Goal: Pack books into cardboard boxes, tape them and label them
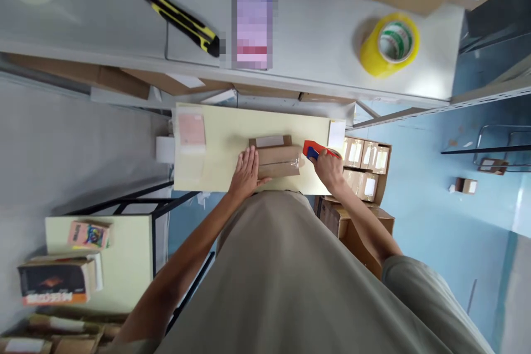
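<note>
Head view, looking down past the torso. We see 1 box [277, 161], brown cardboard with clear tape glinting across its top, lying on a pale counter [224, 144] close to the near edge. Its long axis runs left to right, straight from one grip to the other, so the box sits between the 2 hands.

Left hand [245, 172]: laid flat on the box's left end, fingers together and stretched forward, palm down, pressing rather than pinching. The forearm comes up from lower left at a slant, elbow bent outward.

Right hand [328, 168]: just off the box's right end, closed around a red and blue dispenser [314, 150] whose nose points left toward the box and appears to meet the tape there; we cannot tell whether the blade touches the cardboard. The wrist is cocked inward, the forearm rising from lower right. Both hands are about equally near the box; the left rests on it, the right reaches it only through the dispenser.

Beyond the grips: a pink label [191, 131] lies on the counter well left of the left hand. Past the counter's far edge, a white shelf [315, 27] carries a yellow and black knife [180, 21] and a yellow tape roll [390, 44], both well apart from either hand. Right of the right hand and lower, an open carton [367, 168] holds small packed boxes. Far to the lower left, books [58, 279] lie on another surface.
</note>
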Motion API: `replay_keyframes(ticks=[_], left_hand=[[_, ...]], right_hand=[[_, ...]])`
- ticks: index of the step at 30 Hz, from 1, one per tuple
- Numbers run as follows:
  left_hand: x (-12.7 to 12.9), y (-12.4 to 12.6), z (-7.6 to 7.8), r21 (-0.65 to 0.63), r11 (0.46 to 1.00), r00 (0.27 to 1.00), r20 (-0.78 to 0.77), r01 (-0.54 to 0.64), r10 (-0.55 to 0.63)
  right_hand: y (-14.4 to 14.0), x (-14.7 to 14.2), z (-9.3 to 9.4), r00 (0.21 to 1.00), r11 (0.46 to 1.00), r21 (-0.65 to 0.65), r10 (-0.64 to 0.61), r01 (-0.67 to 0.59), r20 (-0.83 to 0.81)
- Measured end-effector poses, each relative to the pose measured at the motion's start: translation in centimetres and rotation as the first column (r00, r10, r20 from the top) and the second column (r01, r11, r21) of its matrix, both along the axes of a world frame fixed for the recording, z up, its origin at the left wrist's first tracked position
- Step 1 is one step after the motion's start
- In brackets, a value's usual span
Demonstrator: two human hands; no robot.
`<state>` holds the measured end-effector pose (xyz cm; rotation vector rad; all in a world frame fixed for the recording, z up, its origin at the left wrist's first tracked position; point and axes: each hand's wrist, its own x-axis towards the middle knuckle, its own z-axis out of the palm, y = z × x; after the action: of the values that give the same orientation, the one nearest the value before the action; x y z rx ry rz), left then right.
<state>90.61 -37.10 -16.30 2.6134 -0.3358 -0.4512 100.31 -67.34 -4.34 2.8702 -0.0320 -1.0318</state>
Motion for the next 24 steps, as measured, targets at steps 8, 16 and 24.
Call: replay_keyframes(ticks=[8, 16, 24], left_hand=[[7.3, -5.6, 6.9, -0.120, 0.954, 0.898, 0.387, 0.274, -0.209], [12.3, -9.6, 15.6, -0.162, 0.933, 0.800, 0.574, 0.321, -0.175], [12.4, -8.2, 15.2, -0.188, 0.938, 0.816, 0.561, 0.290, -0.140]], right_hand=[[1.9, 1.4, 8.4, 0.941, 0.996, 0.042, -0.094, 0.085, 0.326], [4.5, 3.2, 11.6, 0.809, 0.984, 0.171, -0.141, 0.051, 0.571], [3.2, 6.2, 9.4, 0.679, 0.970, 0.242, -0.160, -0.026, 0.716]])
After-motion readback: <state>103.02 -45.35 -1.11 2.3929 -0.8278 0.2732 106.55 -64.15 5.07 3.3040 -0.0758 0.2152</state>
